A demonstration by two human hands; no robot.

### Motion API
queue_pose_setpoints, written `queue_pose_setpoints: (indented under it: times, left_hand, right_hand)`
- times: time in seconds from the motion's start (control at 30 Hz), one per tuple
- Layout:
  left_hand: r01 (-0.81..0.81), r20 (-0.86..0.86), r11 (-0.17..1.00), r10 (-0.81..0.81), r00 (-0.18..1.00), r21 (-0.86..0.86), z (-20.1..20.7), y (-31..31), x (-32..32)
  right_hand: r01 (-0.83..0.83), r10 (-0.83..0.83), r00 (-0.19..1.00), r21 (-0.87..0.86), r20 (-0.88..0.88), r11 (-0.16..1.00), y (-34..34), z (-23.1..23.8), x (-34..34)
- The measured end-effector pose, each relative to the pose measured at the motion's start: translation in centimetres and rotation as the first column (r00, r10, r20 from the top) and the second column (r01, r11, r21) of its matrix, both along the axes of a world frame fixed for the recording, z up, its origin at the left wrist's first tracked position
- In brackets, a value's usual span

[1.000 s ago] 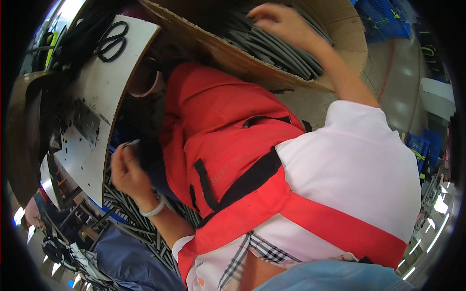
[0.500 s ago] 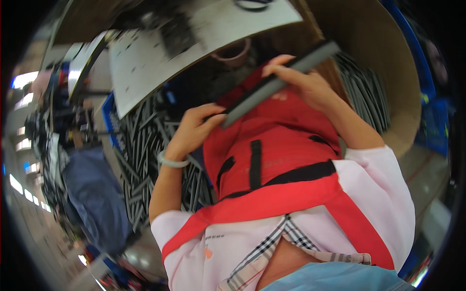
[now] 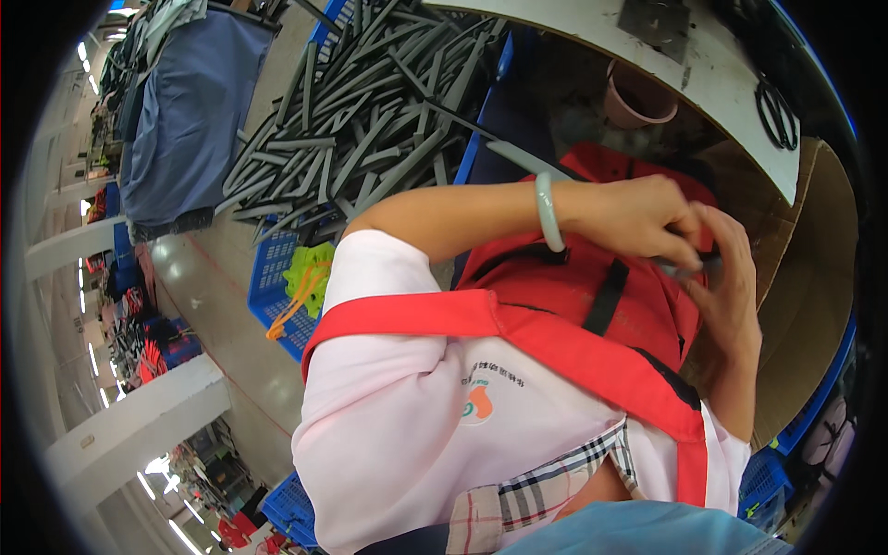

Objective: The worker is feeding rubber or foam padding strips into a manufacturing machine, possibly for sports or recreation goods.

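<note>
Over the red apron on my lap, my left hand and my right hand have come together, their fingertips meeting. My left fingers are curled in a pinch; those of my right hand bend round toward them, slightly blurred. Whatever lies between them is hidden or too small to name. A pale bracelet circles my left wrist. Just beyond that wrist a long grey strip lies slanting, one end passing behind my forearm. The red apron has black straps.
At the far left, many loose grey strips are heaped by a blue crate. A white worktable carries black scissors. Beneath it stands a pink bucket. A cardboard box stands at the right.
Both hands have let go of the grey strip they held and moved right, close together. The strip now lies beyond my left forearm. The view has turned, showing more of the strip heap.
</note>
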State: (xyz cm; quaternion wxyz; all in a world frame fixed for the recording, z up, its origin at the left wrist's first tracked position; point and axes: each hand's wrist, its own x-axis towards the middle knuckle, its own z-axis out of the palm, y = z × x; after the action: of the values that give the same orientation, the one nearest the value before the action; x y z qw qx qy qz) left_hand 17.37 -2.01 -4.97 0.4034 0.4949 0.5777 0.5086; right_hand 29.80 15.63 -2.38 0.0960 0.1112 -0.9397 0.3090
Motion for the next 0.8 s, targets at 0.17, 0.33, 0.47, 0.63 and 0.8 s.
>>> queue_pose_setpoints:
  times: [0.17,0.33,0.47,0.63,0.8]
  left_hand:
    - [0.136,0.124,0.980,-0.118,0.985,-0.146,1.7,-1.1,-3.6]
    - [-0.133,-0.360,0.990,0.105,0.927,-0.055,2.9,-3.1,-5.6]
    - [-0.378,-0.724,0.897,0.416,0.551,0.228,6.2,0.0,-9.2]
    - [-0.495,-0.440,0.867,0.468,0.767,0.059,5.9,2.9,-15.7]
    - [-0.524,-0.353,0.851,0.500,0.791,0.031,4.6,4.4,-18.5]
  right_hand:
    - [-0.001,0.016,0.959,-0.054,0.282,0.999,0.8,-0.5,-1.5]
    - [-0.149,0.135,0.933,0.016,0.333,0.989,1.5,2.0,-5.3]
    - [0.142,-0.136,0.990,0.312,-0.042,0.939,4.1,2.2,-11.0]
    - [0.272,-0.154,0.933,0.356,-0.326,0.894,6.9,1.9,-17.3]
    - [0.269,-0.207,0.956,0.345,-0.206,0.899,8.2,1.7,-20.0]
